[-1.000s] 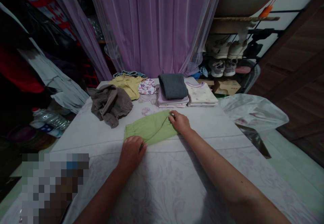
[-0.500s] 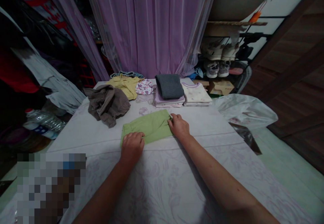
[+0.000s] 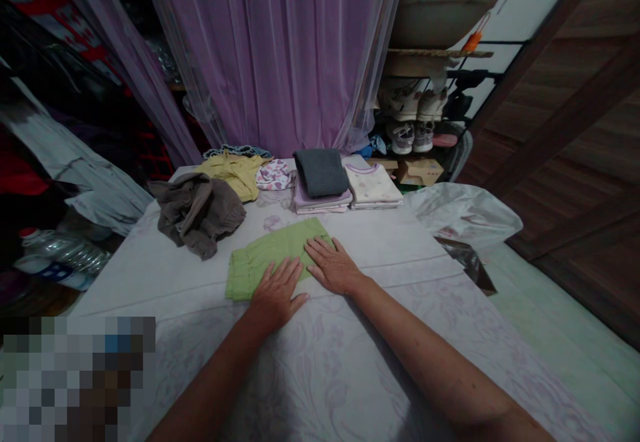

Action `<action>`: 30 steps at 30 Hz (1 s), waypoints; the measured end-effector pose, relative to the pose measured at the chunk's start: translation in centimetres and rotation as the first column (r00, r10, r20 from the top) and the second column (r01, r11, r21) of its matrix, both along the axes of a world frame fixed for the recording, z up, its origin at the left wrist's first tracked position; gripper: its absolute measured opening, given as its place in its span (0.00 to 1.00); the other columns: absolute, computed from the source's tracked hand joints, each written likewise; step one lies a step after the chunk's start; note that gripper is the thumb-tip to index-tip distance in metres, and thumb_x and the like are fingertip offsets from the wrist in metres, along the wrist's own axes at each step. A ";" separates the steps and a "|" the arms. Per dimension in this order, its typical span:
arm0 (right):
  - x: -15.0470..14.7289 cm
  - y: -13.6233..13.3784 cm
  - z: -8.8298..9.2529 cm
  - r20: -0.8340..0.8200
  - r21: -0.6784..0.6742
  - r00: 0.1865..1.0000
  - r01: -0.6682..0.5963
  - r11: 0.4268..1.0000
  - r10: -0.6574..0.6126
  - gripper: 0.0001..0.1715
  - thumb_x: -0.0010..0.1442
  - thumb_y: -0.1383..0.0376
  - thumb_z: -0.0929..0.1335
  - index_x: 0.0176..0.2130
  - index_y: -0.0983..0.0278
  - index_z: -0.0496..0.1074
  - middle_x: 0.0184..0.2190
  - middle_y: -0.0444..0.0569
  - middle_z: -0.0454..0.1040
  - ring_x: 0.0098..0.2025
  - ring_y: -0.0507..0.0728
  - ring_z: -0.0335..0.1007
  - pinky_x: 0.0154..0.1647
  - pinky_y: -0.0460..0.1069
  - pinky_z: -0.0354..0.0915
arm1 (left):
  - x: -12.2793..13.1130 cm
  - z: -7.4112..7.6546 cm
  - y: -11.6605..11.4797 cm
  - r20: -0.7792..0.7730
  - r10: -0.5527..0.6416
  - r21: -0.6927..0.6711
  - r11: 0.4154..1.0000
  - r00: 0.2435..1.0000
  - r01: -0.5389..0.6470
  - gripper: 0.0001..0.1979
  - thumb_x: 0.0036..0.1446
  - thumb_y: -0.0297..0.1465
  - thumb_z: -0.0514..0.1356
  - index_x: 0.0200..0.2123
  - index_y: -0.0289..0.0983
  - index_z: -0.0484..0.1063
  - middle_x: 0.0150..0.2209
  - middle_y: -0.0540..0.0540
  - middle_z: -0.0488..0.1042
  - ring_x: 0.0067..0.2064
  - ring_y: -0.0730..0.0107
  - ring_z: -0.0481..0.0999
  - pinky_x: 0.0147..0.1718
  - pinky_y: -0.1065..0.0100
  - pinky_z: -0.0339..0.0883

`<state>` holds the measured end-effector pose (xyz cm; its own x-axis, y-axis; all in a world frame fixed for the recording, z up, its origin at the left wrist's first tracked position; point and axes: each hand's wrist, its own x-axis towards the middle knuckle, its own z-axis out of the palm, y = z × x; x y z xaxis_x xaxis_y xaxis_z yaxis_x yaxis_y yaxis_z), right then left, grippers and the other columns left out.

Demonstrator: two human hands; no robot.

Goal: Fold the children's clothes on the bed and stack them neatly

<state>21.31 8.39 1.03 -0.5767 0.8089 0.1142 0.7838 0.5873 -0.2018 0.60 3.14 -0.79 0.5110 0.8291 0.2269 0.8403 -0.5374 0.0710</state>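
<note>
A green garment with a gathered elastic waistband, seemingly pants (image 3: pixel 270 249), lies folded on the patterned sheet in front of me. My left hand (image 3: pixel 277 290) rests flat on its near edge with the fingers spread. On its right part lies my right hand (image 3: pixel 334 265), also flat, fingers stretched toward the left. Both palms hide some of the cloth. Beyond it sits a folded dark grey garment (image 3: pixel 321 172) on top of a stack of folded lilac clothes (image 3: pixel 323 203). Right of that stack is a pile with a folded cream shirt (image 3: pixel 374 183).
A crumpled brown garment (image 3: pixel 197 212), a yellow garment (image 3: pixel 235 172) and a purple-patterned white cloth (image 3: pixel 274 175) lie at the far left of the sheet (image 3: pixel 320 362). Behind hangs a purple curtain (image 3: pixel 280 55). A clear plastic bag (image 3: pixel 467 214) bulges beside the right edge.
Both hands have flattened and opened on the green pants. My left hand slid right from the waistband end, and my right hand moved inward from the right edge. The view shifted slightly right.
</note>
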 end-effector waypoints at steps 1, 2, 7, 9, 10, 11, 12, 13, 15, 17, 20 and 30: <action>0.2 0.4 0.0 0.010 -0.005 1.000 0.003 1.000 -0.003 0.33 0.69 0.53 0.55 0.67 0.63 0.54 0.69 0.54 0.52 0.70 0.62 0.44 0.67 0.67 0.42 | 0.0 0.0 0.0 -0.002 0.001 -0.007 1.000 1.000 -0.001 0.30 0.65 0.46 0.48 0.65 0.38 0.58 0.66 0.38 0.61 0.67 0.54 0.57 0.65 0.48 0.47; 0.4 0.8 0.1 0.016 -0.007 1.000 0.012 1.000 -0.012 0.33 0.69 0.53 0.55 0.68 0.63 0.54 0.69 0.54 0.51 0.70 0.63 0.44 0.67 0.68 0.42 | 0.0 0.1 0.0 -0.003 0.000 -0.011 1.000 1.000 0.000 0.30 0.65 0.47 0.48 0.65 0.39 0.59 0.66 0.39 0.60 0.67 0.54 0.57 0.65 0.48 0.47; 0.8 2.6 0.2 0.009 -0.026 0.990 0.138 0.990 -0.138 0.33 0.69 0.54 0.55 0.68 0.61 0.53 0.69 0.54 0.51 0.70 0.63 0.44 0.66 0.68 0.43 | 0.0 0.3 0.0 -0.012 -0.011 -0.021 1.000 1.000 0.011 0.29 0.64 0.46 0.50 0.65 0.43 0.60 0.67 0.40 0.58 0.68 0.53 0.56 0.65 0.46 0.47; 0.8 2.7 0.2 -0.036 -0.024 0.968 0.246 0.969 -0.247 0.32 0.69 0.55 0.55 0.68 0.63 0.53 0.69 0.56 0.52 0.70 0.63 0.47 0.66 0.67 0.45 | 0.0 0.3 0.0 -0.010 -0.003 -0.024 1.000 1.000 0.003 0.29 0.64 0.47 0.50 0.65 0.43 0.60 0.67 0.40 0.58 0.68 0.54 0.56 0.65 0.47 0.47; 0.8 2.5 0.3 -0.075 -0.012 0.946 0.315 0.949 -0.315 0.32 0.69 0.57 0.54 0.68 0.64 0.53 0.69 0.57 0.52 0.69 0.63 0.47 0.66 0.66 0.45 | 0.1 0.3 0.0 -0.011 0.002 -0.029 1.000 1.000 -0.002 0.29 0.64 0.47 0.50 0.65 0.43 0.60 0.67 0.41 0.57 0.68 0.54 0.55 0.65 0.47 0.47; 0.8 2.2 0.3 -0.120 0.006 0.921 0.375 0.927 -0.371 0.32 0.69 0.58 0.54 0.68 0.65 0.53 0.68 0.57 0.53 0.69 0.63 0.47 0.66 0.66 0.45 | 0.1 0.4 0.1 -0.016 0.007 -0.039 0.999 1.000 -0.007 0.29 0.64 0.47 0.50 0.65 0.43 0.60 0.67 0.41 0.57 0.68 0.54 0.55 0.65 0.47 0.47; 0.7 1.6 0.4 -0.160 0.026 0.902 0.411 0.911 -0.402 0.32 0.69 0.59 0.54 0.68 0.66 0.53 0.68 0.58 0.52 0.70 0.62 0.46 0.67 0.65 0.44 | 0.1 0.4 0.1 -0.022 0.010 -0.052 0.999 1.000 -0.011 0.29 0.64 0.47 0.50 0.65 0.43 0.60 0.67 0.41 0.57 0.68 0.53 0.55 0.65 0.46 0.47; 0.5 0.9 0.4 -0.188 0.045 0.899 0.409 0.911 -0.395 0.31 0.69 0.60 0.54 0.68 0.67 0.53 0.69 0.57 0.52 0.70 0.62 0.45 0.67 0.65 0.42 | 0.2 0.4 0.1 -0.028 0.012 -0.067 0.998 1.000 -0.014 0.29 0.64 0.47 0.50 0.65 0.43 0.59 0.68 0.41 0.57 0.68 0.53 0.55 0.65 0.46 0.46; 0.2 -0.9 0.4 -0.184 0.062 0.944 0.289 0.955 -0.274 0.31 0.69 0.60 0.55 0.67 0.66 0.55 0.69 0.56 0.52 0.70 0.60 0.44 0.69 0.63 0.40 | 0.2 0.4 0.3 -0.033 0.014 -0.090 0.996 0.999 -0.017 0.30 0.64 0.48 0.49 0.65 0.43 0.58 0.68 0.41 0.56 0.68 0.54 0.54 0.65 0.46 0.46; 0.0 -2.8 0.3 -0.136 0.035 0.983 0.128 0.991 -0.122 0.30 0.69 0.57 0.56 0.66 0.64 0.57 0.68 0.55 0.54 0.70 0.59 0.45 0.69 0.63 0.39 | 0.2 0.2 0.4 -0.026 0.020 -0.098 0.995 0.999 -0.022 0.30 0.64 0.49 0.49 0.66 0.44 0.57 0.68 0.42 0.56 0.69 0.55 0.53 0.65 0.46 0.44; 0.1 -4.6 0.3 -0.076 -0.020 0.992 0.100 0.995 -0.101 0.31 0.68 0.55 0.57 0.66 0.62 0.58 0.68 0.55 0.55 0.70 0.61 0.46 0.68 0.66 0.40 | 0.2 0.0 0.4 -0.018 0.035 -0.110 0.993 0.999 -0.037 0.30 0.64 0.49 0.49 0.66 0.45 0.57 0.68 0.42 0.57 0.69 0.56 0.53 0.66 0.47 0.43; 1.0 -5.2 0.6 -0.082 -0.054 0.970 0.227 0.972 -0.231 0.31 0.68 0.55 0.59 0.65 0.63 0.60 0.67 0.56 0.56 0.70 0.63 0.46 0.67 0.67 0.44 | 2.5 4.9 3.5 0.092 0.162 -0.198 0.970 0.982 -0.142 0.15 0.63 0.38 0.54 0.46 0.41 0.76 0.49 0.42 0.78 0.51 0.59 0.75 0.52 0.58 0.65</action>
<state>22.27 3.20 1.67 -0.3654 0.9235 0.1168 0.8745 0.3835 -0.2969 3.09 6.63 4.11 0.3570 0.9283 0.1042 0.8930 -0.3719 0.2534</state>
